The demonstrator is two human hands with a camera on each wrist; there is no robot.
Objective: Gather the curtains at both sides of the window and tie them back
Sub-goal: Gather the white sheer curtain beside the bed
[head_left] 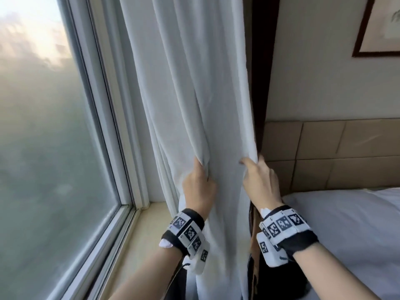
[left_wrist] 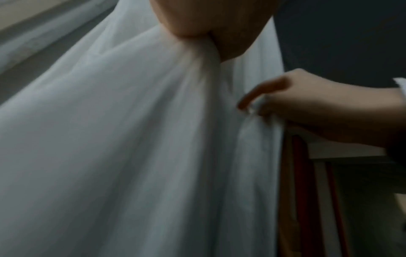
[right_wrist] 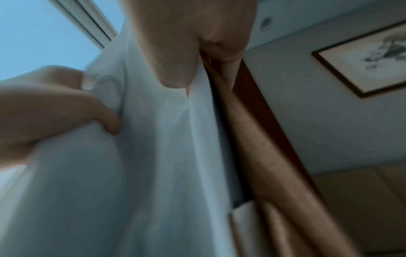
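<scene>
A white sheer curtain (head_left: 194, 83) hangs at the right side of the window (head_left: 43, 126), gathered into long folds. My left hand (head_left: 198, 180) grips a bunch of its fabric near the curtain's left part, fingers curled into the cloth. My right hand (head_left: 257, 178) pinches the curtain's right edge, thumb in front and fingers behind. A dark brown curtain (head_left: 263, 61) hangs just behind that edge, against the wall. In the left wrist view the white curtain (left_wrist: 131, 139) fills the picture with my right hand (left_wrist: 307, 104) on its edge. The right wrist view shows my left hand (right_wrist: 54, 107) bunching the curtain (right_wrist: 142, 156).
A pale window sill (head_left: 147, 224) runs below the curtain. At the right stands a bed with white bedding (head_left: 346, 224) and a tan padded headboard (head_left: 335, 152). A framed picture (head_left: 381, 29) hangs on the wall above.
</scene>
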